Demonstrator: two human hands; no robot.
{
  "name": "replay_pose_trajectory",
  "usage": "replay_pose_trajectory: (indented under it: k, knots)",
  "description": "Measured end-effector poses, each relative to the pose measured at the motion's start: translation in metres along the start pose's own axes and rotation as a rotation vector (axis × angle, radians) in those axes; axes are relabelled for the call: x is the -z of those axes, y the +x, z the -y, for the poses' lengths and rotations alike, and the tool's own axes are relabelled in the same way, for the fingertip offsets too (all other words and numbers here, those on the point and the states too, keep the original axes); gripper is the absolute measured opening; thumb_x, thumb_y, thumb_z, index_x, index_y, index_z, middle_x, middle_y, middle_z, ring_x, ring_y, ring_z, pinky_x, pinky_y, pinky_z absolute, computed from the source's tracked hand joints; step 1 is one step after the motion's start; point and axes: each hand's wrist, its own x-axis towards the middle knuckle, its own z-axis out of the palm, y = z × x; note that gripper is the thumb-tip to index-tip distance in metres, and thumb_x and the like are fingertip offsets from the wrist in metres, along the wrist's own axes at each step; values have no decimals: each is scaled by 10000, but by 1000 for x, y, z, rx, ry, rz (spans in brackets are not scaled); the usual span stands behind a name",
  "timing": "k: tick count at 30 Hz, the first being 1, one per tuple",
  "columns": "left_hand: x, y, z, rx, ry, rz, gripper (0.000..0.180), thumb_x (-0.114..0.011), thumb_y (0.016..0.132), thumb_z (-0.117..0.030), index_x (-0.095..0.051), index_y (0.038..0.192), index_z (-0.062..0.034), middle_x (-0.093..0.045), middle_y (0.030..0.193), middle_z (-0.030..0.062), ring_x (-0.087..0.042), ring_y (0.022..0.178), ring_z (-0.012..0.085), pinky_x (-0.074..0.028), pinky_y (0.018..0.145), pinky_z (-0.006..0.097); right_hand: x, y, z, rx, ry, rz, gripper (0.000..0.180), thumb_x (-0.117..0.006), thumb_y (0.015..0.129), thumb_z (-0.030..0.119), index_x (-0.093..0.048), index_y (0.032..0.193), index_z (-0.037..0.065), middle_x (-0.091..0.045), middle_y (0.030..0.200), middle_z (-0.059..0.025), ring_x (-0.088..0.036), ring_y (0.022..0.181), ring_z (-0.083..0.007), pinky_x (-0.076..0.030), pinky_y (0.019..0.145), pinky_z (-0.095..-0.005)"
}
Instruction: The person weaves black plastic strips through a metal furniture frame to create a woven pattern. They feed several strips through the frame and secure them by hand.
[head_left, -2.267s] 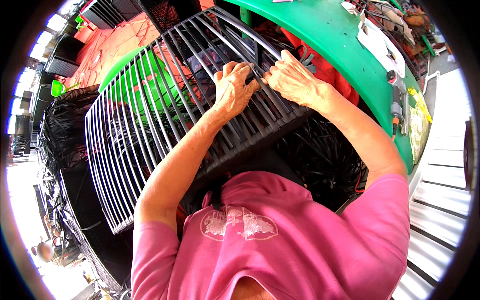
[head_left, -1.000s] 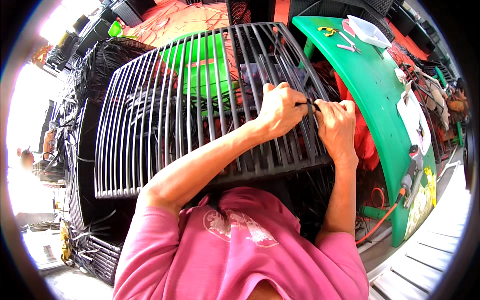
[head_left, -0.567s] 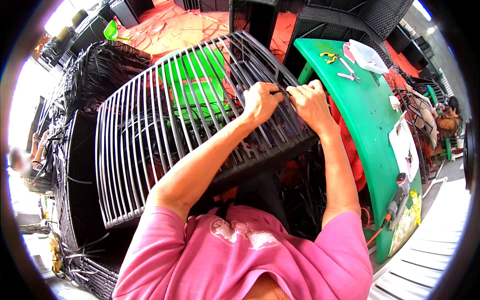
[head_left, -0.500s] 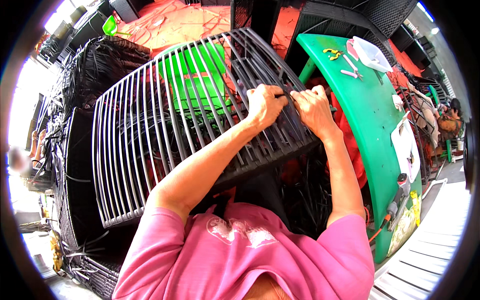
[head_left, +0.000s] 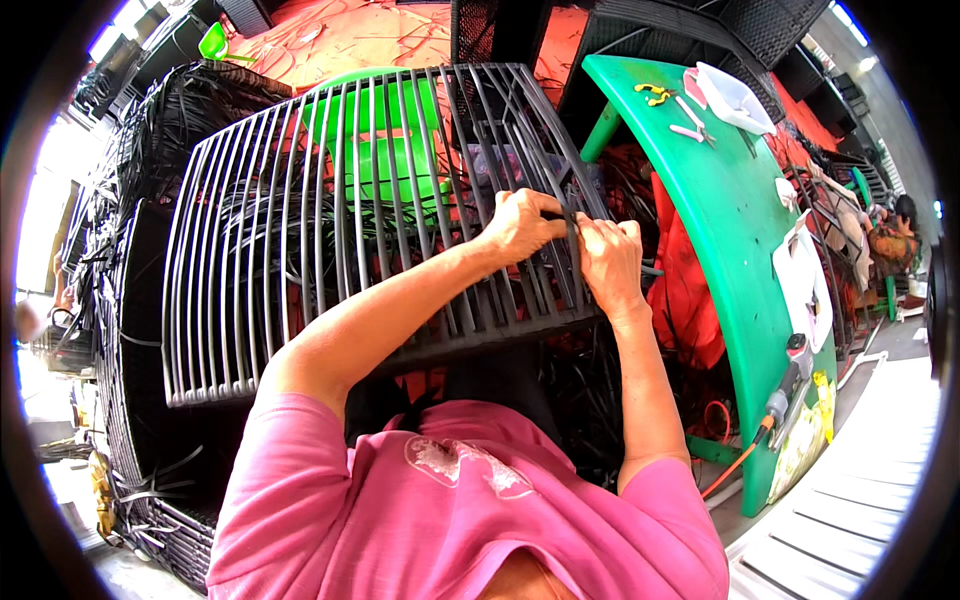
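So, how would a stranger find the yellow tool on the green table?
Start at the long green table right of the slatted frame. At its far end, left of a white tray, lies the yellow tool; it is the only yellow thing there.

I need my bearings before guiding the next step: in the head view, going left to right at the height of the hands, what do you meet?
Stack of black woven wicker pieces → grey slatted frame panel → left hand → right hand → red cloth → long green table.
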Motion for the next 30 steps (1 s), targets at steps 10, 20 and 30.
replay_pose_trajectory:
  k: [10, 20, 30]
  knots:
    - [37, -24, 22, -17, -217, 204, 264, -624, 811, -208, -649, 967, 3, -654, 868, 49, -579, 842, 102, -447, 816, 272, 10, 15, 44, 52, -31, 112, 172, -520, 835, 149, -644, 932, 78, -562, 608, -39, -560, 598, -200, -340, 666, -368]
    - [34, -20, 45, -214, 91, -6, 223, -614, 705, -166, -641, 806, 32, -635, 754, 109, -583, 714, 132, -458, 675, 300, 6, 22, 47, 130, -110, 164, 117, -515, 770, 82, -622, 815, 81, -553, 620, -33, -580, 648, -190, -352, 680, -371]
    - [60, -6, 8, 18, 28, 444, 233, -621, 715, -137, -645, 880, 26, -608, 683, 52, -520, 683, 98, -433, 647, 291, 11, 19, 44, 119, -32, 61, 189, -565, 740, 62, -608, 922, 28, -582, 696, -50, -572, 680, -190, -364, 686, -349]
